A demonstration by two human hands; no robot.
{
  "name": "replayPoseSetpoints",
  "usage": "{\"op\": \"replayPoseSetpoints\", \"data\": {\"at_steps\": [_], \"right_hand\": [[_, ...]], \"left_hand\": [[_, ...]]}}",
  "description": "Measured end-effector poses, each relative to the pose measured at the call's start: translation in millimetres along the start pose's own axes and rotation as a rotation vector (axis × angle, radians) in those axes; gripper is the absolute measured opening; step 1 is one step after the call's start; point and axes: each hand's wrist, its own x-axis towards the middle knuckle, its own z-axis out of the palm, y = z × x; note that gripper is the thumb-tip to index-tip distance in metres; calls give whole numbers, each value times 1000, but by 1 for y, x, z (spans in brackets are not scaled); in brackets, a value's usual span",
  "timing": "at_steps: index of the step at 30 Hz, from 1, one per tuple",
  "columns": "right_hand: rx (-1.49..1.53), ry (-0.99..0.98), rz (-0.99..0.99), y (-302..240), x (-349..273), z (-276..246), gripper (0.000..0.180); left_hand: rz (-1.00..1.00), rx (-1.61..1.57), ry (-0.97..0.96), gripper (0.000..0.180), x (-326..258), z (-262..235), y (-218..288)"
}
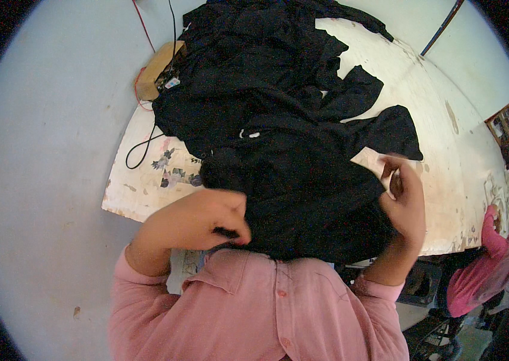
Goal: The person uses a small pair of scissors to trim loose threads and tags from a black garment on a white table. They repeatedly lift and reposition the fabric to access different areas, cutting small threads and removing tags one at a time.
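A person in a pink shirt [254,307] stands at the near edge of one long, worn white worktop [447,120]. One heap of black garments [278,114] covers the worktop's middle and runs back to its far edge; how many pieces make the heap cannot be told. Its nearest fold hangs over the near edge, against the person's chest. Two bare hands hold that fold. The left hand [200,219], wrist bent, has its fingers curled shut, pinching black cloth at the near edge. The right hand [403,201] is raised at the fold's right side, fingers closed on the cloth's edge. One tan block [157,73] sits at the far left corner, with one black cord [143,147] looping beside it. A second person in pink [495,265] sits by the right end.
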Motion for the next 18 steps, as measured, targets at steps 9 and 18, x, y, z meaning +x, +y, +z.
{"op": "replayPoseSetpoints", "data": {"at_steps": [9,18], "right_hand": [[-42,-13,-182,5,69,58,62],[285,299,-24,2,80,-5,36]], "left_hand": [[-506,461,969,37,-4,4,-72],[-288,666,1304,25,-10,-102,-42]]}}
